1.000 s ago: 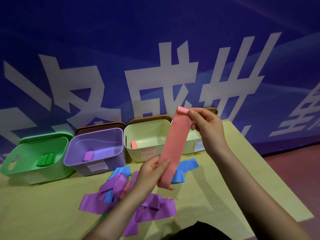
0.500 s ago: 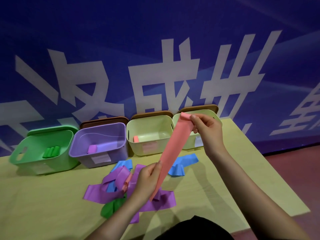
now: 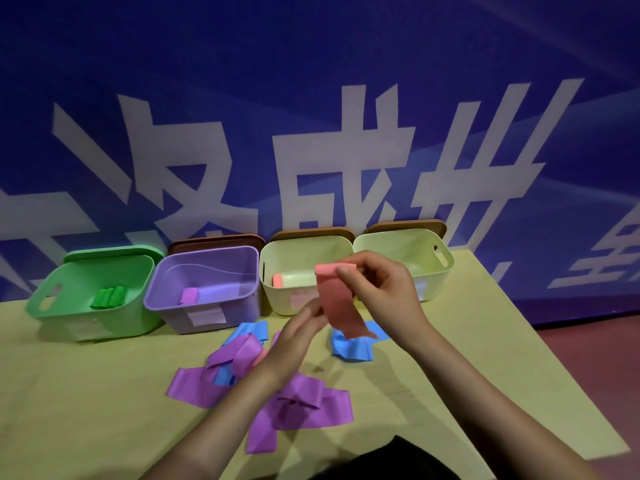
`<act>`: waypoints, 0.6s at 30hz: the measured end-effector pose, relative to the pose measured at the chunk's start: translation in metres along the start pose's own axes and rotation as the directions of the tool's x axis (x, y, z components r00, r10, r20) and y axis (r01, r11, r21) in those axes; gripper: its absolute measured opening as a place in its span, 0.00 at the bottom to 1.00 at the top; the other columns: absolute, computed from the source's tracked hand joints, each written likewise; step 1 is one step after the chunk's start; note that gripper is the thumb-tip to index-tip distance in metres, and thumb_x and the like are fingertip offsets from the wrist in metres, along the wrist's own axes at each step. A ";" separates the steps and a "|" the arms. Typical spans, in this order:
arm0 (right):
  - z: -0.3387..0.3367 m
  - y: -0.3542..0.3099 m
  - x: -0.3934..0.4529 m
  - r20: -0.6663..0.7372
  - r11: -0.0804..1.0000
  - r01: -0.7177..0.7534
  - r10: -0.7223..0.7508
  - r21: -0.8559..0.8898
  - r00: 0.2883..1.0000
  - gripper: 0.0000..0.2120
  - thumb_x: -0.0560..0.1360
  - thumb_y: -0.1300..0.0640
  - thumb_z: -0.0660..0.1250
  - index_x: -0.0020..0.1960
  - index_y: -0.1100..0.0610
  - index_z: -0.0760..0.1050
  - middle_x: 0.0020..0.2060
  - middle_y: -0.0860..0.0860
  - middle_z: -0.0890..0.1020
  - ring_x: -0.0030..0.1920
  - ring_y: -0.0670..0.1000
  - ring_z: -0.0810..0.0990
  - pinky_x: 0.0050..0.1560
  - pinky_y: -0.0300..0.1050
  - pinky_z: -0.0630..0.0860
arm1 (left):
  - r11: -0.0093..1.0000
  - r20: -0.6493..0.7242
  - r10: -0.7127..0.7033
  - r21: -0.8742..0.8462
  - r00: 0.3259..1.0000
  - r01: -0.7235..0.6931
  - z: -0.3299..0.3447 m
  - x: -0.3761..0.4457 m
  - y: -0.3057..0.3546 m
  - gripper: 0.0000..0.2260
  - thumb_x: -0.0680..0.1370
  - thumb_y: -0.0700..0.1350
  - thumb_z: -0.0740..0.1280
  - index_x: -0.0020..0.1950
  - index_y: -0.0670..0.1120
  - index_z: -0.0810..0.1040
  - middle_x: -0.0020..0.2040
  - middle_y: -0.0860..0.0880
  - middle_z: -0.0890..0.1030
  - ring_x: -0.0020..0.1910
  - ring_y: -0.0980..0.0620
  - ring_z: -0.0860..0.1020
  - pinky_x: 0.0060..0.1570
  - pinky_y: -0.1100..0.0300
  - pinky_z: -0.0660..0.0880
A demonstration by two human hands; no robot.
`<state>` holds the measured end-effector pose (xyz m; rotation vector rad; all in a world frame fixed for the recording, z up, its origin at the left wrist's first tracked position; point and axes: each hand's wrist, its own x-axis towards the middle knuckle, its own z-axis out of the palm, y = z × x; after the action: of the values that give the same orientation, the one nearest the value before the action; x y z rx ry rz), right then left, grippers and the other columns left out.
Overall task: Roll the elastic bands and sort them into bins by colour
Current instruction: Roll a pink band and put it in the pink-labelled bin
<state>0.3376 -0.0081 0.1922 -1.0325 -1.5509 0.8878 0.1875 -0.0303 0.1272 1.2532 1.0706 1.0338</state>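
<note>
A pink elastic band (image 3: pixel 337 303) hangs in the air above the table. My right hand (image 3: pixel 381 289) pinches its rolled top end. My left hand (image 3: pixel 298 334) is beside the hanging strip, fingers near its left edge; whether they hold it is unclear. Loose purple bands (image 3: pixel 301 403) and blue bands (image 3: pixel 351 346) lie on the table below. Four bins stand in a row: green (image 3: pixel 69 299) with green rolls, purple (image 3: pixel 207 320) with a purple roll, a cream bin (image 3: pixel 294 254) with a pink roll (image 3: pixel 277 280), and a second cream bin (image 3: pixel 408 244).
The yellow-green table (image 3: pixel 86 393) ends at the right against a reddish floor (image 3: pixel 588 358). A blue wall with large white characters (image 3: pixel 346 150) rises just behind the bins. Brown lids (image 3: pixel 214 239) stand behind three bins.
The pink band's free tail has become shorter and swung right. My left hand has let go of its lower end and risen toward the strip. The view has tilted down.
</note>
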 end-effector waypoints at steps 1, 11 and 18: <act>0.001 -0.001 0.001 0.008 1.000 0.005 -0.005 -0.006 1.000 0.04 0.75 0.59 0.68 0.44 0.55 0.82 0.34 0.47 0.82 0.36 0.47 0.78 0.39 0.46 0.74 | 0.997 -0.021 0.063 -0.038 0.998 -0.064 0.002 0.002 0.008 0.16 0.73 0.53 0.62 0.59 0.53 0.78 0.60 0.52 0.80 0.64 0.51 0.75 0.65 0.55 0.70; 0.002 0.000 0.008 -0.063 0.973 0.189 -0.198 -0.131 0.978 0.08 0.75 0.62 0.70 0.46 0.50 0.83 0.37 0.42 0.82 0.37 0.45 0.77 0.39 0.35 0.72 | 0.980 -0.252 0.149 -0.094 0.956 -0.178 0.021 0.015 0.042 0.10 0.81 0.42 0.61 0.49 0.51 0.82 0.45 0.50 0.83 0.47 0.53 0.79 0.50 0.53 0.75; 0.000 0.009 0.018 -0.052 0.913 0.335 -0.356 -0.235 0.933 0.08 0.72 0.64 0.71 0.50 0.57 0.84 0.37 0.50 0.80 0.38 0.44 0.76 0.43 0.34 0.72 | 0.968 -0.252 0.073 -0.213 0.965 -0.129 0.021 0.022 0.046 0.11 0.79 0.45 0.61 0.51 0.47 0.83 0.51 0.43 0.84 0.52 0.49 0.80 0.56 0.48 0.74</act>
<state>0.3373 0.0114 0.1903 -0.9004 -1.7121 0.4208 0.2117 -0.0112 0.1722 1.0217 1.0445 1.3767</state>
